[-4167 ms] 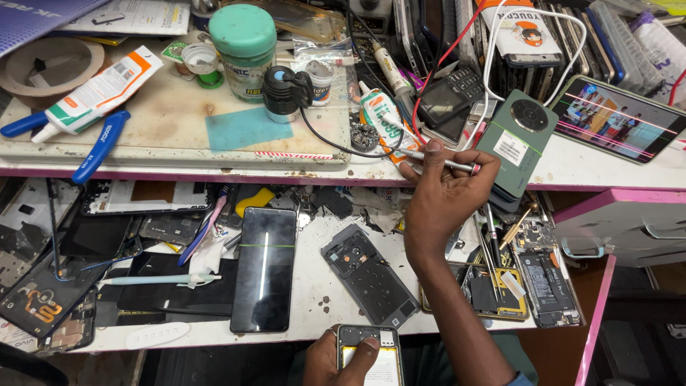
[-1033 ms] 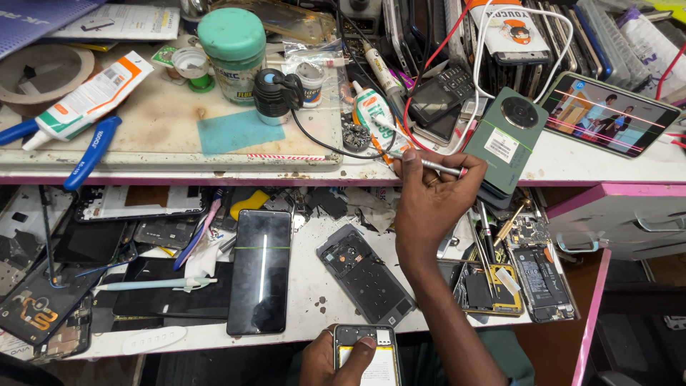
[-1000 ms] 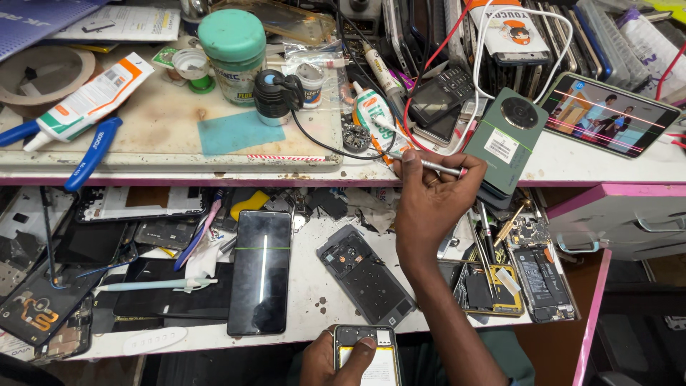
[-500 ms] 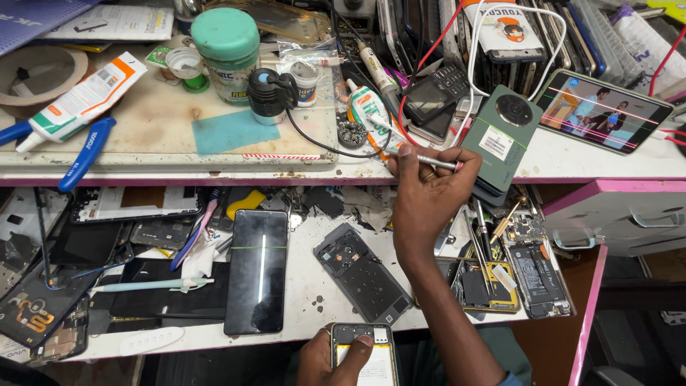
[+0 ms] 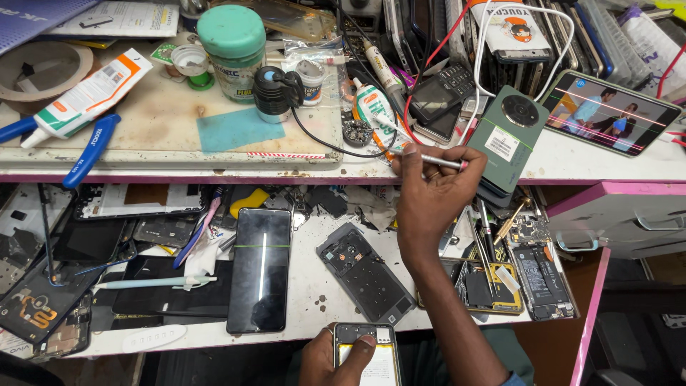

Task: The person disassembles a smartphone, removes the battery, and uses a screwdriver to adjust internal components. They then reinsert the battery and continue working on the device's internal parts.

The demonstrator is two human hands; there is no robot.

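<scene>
Cluttered bench (image 5: pixel 171 129) — left hand (image 5: pixel 336 357) cut off, gripping opened phone (image 5: pixel 366 354).

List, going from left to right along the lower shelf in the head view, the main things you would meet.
Black phone with a cracked screen → opened dark phone back → right hand holding a thin metal tool → exposed phone with its battery showing.

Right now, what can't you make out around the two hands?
Head view only:
- Thin silver tool: its near end is hidden in the right hand.
- Opened phone with yellow interior: bottom cut off by the frame edge, partly covered by the left hand.
</scene>
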